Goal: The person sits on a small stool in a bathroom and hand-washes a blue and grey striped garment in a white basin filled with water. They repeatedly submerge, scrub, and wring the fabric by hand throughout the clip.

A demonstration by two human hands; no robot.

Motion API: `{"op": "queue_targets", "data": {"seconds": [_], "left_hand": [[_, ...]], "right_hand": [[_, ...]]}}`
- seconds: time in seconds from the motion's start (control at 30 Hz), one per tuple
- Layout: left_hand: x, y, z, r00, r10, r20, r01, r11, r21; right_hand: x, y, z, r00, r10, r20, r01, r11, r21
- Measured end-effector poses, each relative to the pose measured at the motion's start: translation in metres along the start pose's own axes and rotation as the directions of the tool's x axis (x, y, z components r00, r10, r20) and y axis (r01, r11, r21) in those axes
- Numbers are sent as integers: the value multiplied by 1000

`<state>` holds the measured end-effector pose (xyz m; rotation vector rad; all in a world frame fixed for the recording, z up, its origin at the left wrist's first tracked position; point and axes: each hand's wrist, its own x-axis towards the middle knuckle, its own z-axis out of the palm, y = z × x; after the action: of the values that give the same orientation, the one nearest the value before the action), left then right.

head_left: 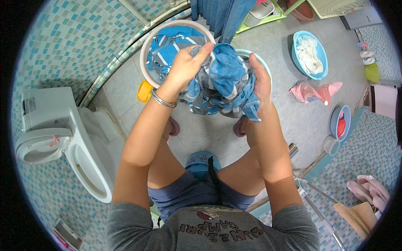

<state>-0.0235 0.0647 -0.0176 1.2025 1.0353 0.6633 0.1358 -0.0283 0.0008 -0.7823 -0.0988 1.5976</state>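
Before me hangs a bunched, wrinkled striped cloth (228, 71) in blue, grey and white, held up between both hands. My left hand (188, 62) is closed on its upper left side, thumb on top, a silver bangle on the wrist. Against the right edge my right hand (261, 81) presses, its fingers partly hidden by the folds. Behind the left hand stands a round basin (144, 56) with a pale rim, holding similar blue striped fabric (173, 44). A second, pale green basin (268, 69) sits behind the cloth and is mostly covered by it.
A yellow plastic dish (144, 91) lies beside the pale-rimmed basin. To the right are a blue basin (324, 69) of white cloth, a pink plastic bag (312, 93) and a smaller blue basin (340, 134). The toilet (90, 173) stands left; a blue curtain (222, 21) hangs ahead.
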Motion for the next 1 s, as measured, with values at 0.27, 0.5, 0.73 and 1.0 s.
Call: {"op": "queue_targets", "data": {"seconds": [0.27, 0.5, 0.73, 1.0], "left_hand": [[-35, 15, 24, 824, 374, 426, -401, 916, -28], [-10, -3, 39, 860, 461, -219, -417, 882, 220], [-56, -6, 67, 815, 576, 65, -536, 706, 464], [3, -2, 11, 998, -6, 62, -9, 973, 230]], "right_hand": [[9, -8, -18, 963, 89, -254, -111, 991, -70], [16, 45, -17, 964, -73, -254, 4, 966, -260], [18, 50, -32, 970, -161, -181, 139, 982, -129], [-7, 5, 5, 996, -92, 20, 93, 987, -128]]}}
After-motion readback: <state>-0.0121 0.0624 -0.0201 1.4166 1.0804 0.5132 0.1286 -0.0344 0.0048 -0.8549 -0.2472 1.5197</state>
